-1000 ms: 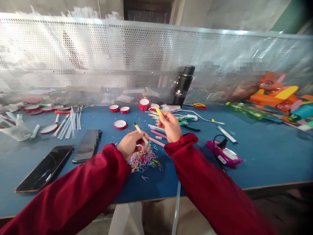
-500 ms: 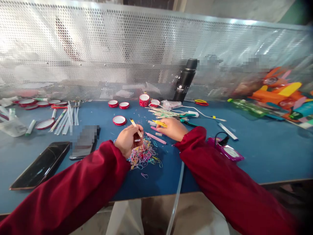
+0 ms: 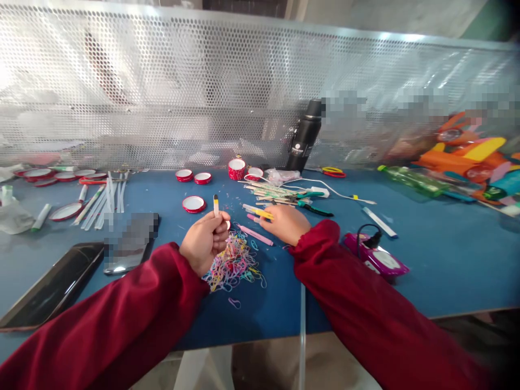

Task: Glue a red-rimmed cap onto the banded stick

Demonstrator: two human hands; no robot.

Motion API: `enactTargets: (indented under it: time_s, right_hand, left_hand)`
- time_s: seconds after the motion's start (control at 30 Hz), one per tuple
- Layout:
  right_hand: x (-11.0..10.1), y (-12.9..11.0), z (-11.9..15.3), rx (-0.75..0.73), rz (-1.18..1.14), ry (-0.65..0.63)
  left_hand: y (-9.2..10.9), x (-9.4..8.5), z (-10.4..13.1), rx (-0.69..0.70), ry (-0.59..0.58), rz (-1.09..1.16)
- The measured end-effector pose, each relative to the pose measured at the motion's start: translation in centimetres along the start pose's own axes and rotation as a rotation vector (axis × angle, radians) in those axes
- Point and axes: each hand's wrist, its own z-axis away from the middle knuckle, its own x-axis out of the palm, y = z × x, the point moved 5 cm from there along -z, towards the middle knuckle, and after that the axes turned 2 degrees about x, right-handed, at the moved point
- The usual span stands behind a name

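Note:
My left hand [image 3: 205, 241] is closed around a pale wooden stick [image 3: 216, 206], whose upper end has a yellow band and a dark tip. The stick points up, its lower part hidden by my fingers. Right of it, my right hand [image 3: 287, 223] has its fingers on a yellow marker [image 3: 264, 213], which lies low among other pens. A pink marker [image 3: 255, 234] rests just in front of those fingers. Below and beside my left hand spreads a pile of small coloured rubber bands [image 3: 235, 262].
Two phones [image 3: 52, 281] lie at the left. Red-rimmed lids [image 3: 194, 204] and clear plastic strips [image 3: 97, 208] are farther back. Pliers [image 3: 314, 208], wooden sticks [image 3: 270, 190] and a black flask [image 3: 305, 135] stand or lie behind my right hand. A purple power socket [image 3: 379, 257] sits right.
The stick in my left hand has turned from slanted to nearly upright. My right hand has lowered the yellow marker slightly towards the other pens. The view has shifted a little.

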Motion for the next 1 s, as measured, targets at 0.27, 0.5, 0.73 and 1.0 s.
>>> enactTargets:
  time_s: [0.27,0.5,0.73,1.0]
  right_hand:
    - [0.7,-5.4,1.1,-0.015,-0.625,-0.081]
    - [1.5,-6.5,2.3,-0.032,-0.534,0.015]
    - [1.6,-6.4,2.8,-0.039,-0.589,0.013]
    - [1.3,-6.0,3.3,-0.114,-0.551,-0.030]
  left_hand:
    - [-0.1,-0.4,-0.1,0.026,0.034,-0.127]
    - [0.0,0.1,-0.2,0.045,-0.019,-0.179]
    - [0.4,-0.3,-0.6,0.119,-0.004,-0.116]
    - [1.8,-0.7,-0.9,0.191,0.053,0.103]
